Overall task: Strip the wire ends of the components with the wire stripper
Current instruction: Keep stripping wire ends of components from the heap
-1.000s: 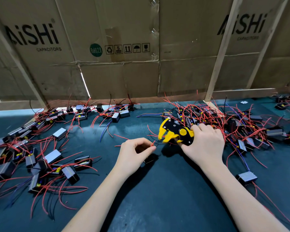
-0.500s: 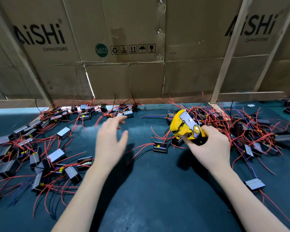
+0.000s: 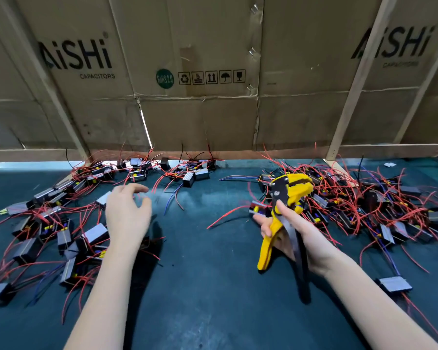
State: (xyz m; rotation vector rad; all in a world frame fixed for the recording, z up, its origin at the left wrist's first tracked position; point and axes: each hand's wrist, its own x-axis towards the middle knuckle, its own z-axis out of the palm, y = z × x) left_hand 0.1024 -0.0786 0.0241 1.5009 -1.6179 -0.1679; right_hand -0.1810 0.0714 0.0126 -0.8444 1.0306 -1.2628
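one heap of components [image 3: 61, 223] lies at the left of the surface [image 3: 213, 286], another [image 3: 364, 205] at the right; the wire stripper [image 3: 286, 210], held upright, stands before the right heap; cardboard panels [image 3: 200, 97] stand behind.

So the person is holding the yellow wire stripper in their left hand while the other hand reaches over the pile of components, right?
Not quite: the head view shows the wire stripper gripped in the right hand. It is the left hand, open and holding nothing, that reaches over the pile of components.
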